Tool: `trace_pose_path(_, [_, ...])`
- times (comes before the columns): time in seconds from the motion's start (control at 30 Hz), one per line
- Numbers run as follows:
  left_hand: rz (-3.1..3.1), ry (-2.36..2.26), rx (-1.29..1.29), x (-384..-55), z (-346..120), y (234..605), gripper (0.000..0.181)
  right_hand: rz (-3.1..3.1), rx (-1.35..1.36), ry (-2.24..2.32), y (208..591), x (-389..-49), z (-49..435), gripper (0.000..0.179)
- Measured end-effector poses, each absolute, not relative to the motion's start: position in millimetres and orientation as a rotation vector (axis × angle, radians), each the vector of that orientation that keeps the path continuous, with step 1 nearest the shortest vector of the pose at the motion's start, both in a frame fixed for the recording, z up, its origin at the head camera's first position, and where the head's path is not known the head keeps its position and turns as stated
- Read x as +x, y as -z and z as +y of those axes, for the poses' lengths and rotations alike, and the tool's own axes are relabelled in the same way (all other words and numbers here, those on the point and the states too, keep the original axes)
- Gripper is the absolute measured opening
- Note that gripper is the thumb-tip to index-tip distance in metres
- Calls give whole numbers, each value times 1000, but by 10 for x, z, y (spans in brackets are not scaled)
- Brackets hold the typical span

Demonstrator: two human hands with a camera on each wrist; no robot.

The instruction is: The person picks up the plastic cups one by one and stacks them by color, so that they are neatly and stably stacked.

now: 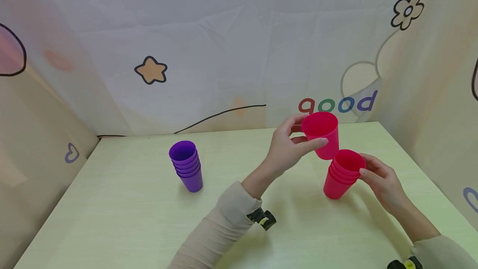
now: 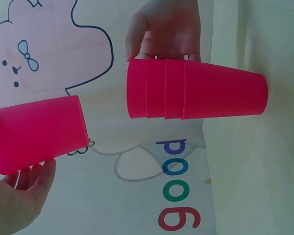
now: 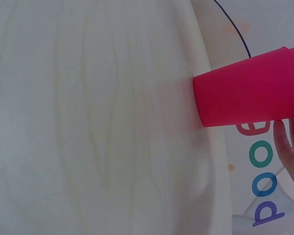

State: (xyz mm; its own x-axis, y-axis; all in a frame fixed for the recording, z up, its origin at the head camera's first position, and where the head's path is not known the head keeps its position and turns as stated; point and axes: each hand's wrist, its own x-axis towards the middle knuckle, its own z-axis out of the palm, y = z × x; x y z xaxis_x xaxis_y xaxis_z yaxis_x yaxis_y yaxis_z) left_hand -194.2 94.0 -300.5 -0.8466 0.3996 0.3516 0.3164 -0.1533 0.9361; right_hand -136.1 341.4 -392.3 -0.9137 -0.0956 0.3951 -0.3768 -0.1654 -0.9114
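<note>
In the head view my left hand (image 1: 287, 146) grips a single pinkish-red plastic cup (image 1: 330, 146), thumb on the near side and fingers round the far side. The cup is held up with its mouth upward, just above and behind a stack of matching red cups (image 1: 337, 182). My right hand (image 1: 384, 184) holds that stack near its top rims, from the right side. In the left wrist view the lifted cup (image 2: 39, 134) is apart from the nested stack (image 2: 201, 90). Whether the stack's base fully rests on the table cannot be told.
A stack of several purple cups (image 1: 192, 179) stands upright on the left half of the pale wooden table (image 1: 112, 215). Printed cloth (image 1: 224, 53) with a star, a flower and coloured letters hangs behind the table and along both sides.
</note>
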Motion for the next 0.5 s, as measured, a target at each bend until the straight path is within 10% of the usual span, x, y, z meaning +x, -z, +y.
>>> trace_pose_path(0.5, [1988,-2143,936,-1957,1205,3041,51,-1932,511,-2213,3924,-1345,3423,39])
